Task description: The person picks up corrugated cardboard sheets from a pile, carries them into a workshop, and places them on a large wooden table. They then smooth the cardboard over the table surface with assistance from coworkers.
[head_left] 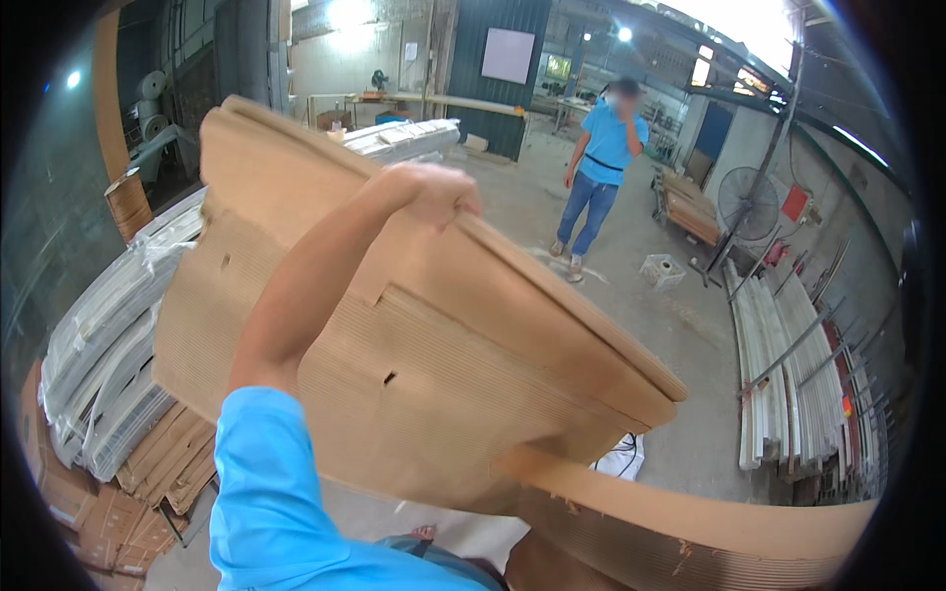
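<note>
My left hand [434, 192] is shut on the top edge of a large flattened corrugated cardboard box [443, 364]. I hold the box up, tilted, right in front of me, and it fills the middle of the view. My left arm in a blue sleeve [266, 483] rises from the lower edge across the face of the cardboard. A second curved piece of brown cardboard [690, 532] runs along the lower right, under the box. My right hand is not visible.
A person in a blue shirt and jeans [596, 167] stands on the concrete floor beyond the box. Bundles of white wrapped profiles [108, 335] lie on flat cardboard stacks [148, 473] at left. Long white profiles [788, 374] and a standing fan [749, 202] are at right.
</note>
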Motion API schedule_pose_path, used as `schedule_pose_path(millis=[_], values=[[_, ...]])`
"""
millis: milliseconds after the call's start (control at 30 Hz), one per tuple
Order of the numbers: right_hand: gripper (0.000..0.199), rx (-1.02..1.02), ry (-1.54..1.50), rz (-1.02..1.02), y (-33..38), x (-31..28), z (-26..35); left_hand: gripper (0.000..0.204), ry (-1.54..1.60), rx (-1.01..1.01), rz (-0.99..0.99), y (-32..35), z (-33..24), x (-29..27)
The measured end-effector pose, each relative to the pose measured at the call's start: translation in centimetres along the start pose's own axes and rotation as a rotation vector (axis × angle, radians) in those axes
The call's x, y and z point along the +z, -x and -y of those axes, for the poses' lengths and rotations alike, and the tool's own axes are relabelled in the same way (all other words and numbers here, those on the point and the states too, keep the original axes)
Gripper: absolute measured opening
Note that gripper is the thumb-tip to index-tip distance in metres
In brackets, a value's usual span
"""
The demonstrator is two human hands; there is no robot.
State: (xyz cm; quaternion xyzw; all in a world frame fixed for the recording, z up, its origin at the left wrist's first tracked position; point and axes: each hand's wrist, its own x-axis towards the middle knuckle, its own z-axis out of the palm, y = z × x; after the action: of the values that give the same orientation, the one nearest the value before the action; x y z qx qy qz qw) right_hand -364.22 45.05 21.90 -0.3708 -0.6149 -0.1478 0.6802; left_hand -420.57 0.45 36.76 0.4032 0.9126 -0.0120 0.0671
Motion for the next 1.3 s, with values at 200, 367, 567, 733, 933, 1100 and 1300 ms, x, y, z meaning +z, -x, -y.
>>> schedule_pose_path(millis=[200,367,567,733,933,1100,1300], values=[[0.033,-0.257,0.074,0.033,0.2,16.8,5.1,0.061,-0.150,0.066,-0.117,-20.1,4.5,-2.8],[0.030,-0.459,0.118,0.033,-0.1,33.1,6.9,0.042,-0.279,0.058,-0.055,-30.9,4.6,-4.5],[0.021,-0.226,-0.104,0.049,-0.3,57.1,12.2,0.021,-0.301,0.198,-0.167,-40.2,6.2,-5.3],[0.038,0.083,-0.304,0.298,3.3,73.9,19.8,0.014,-0.330,0.417,-0.533,-49.3,11.0,-5.4],[0.039,0.215,-0.751,0.423,10.5,93.2,29.9,0.005,-0.449,0.274,-0.183,-68.5,14.2,-6.2],[0.034,0.388,-1.028,0.626,17.0,105.0,38.3,0.011,-0.607,0.282,-0.002,-85.5,15.2,-4.5],[0.030,0.210,-0.812,0.732,21.3,119.1,43.4,0.007,-0.583,0.261,0.029,-94.8,19.0,-0.9]])
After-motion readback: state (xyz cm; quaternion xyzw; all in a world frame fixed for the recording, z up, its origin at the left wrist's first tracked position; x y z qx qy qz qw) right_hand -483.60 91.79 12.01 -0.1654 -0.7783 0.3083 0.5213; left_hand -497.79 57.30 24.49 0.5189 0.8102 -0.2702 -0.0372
